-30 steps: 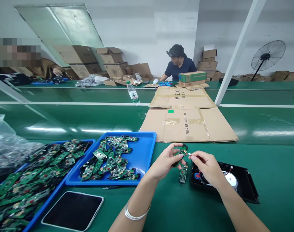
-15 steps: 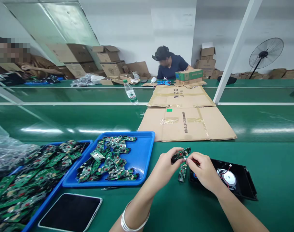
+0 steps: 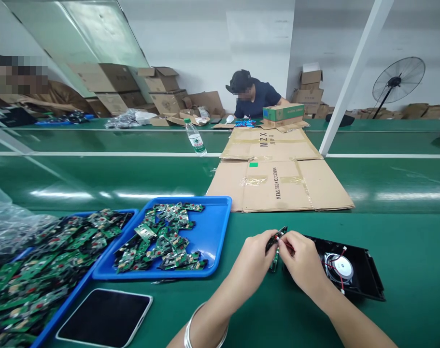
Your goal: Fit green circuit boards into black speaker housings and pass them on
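Circuit board (image 3: 276, 239): grasped in left hand (image 3: 254, 253) fingers, over counter (image 3: 274, 314), toward far edge
Board long axis: slants away rightward
Right hand (image 3: 304, 258): fingers pinch red wire (image 3: 291, 248), just beside board

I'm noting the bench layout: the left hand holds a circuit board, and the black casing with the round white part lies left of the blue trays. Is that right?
Not quite: the black casing with the round white part lies right of the blue trays, as the head view shows. The left hand does hold a circuit board.
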`<act>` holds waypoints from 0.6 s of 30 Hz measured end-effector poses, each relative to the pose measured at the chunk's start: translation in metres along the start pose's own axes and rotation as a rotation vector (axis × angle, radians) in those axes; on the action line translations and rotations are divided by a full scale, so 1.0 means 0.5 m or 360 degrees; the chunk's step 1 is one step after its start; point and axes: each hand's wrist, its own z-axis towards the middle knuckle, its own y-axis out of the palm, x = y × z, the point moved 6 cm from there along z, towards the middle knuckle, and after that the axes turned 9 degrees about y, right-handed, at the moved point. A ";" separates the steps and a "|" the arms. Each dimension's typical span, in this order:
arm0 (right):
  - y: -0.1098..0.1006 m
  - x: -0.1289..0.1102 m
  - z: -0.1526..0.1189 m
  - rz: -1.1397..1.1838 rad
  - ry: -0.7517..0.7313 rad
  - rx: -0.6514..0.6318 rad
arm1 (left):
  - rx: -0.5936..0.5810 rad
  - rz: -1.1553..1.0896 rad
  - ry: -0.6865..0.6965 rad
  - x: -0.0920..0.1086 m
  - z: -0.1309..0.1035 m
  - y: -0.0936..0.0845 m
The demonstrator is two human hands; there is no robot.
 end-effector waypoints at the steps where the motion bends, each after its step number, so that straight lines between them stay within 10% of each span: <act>1: 0.001 -0.001 -0.001 -0.0024 -0.0010 0.0002 | 0.0003 0.0042 0.0014 0.002 -0.001 0.003; 12: 0.005 0.001 0.005 0.0022 0.0020 -0.0044 | -0.0082 0.0223 0.0027 0.004 -0.003 0.016; 18: -0.016 0.010 0.018 0.0578 0.0166 -0.0420 | -0.0161 -0.0063 0.0155 0.013 0.005 -0.009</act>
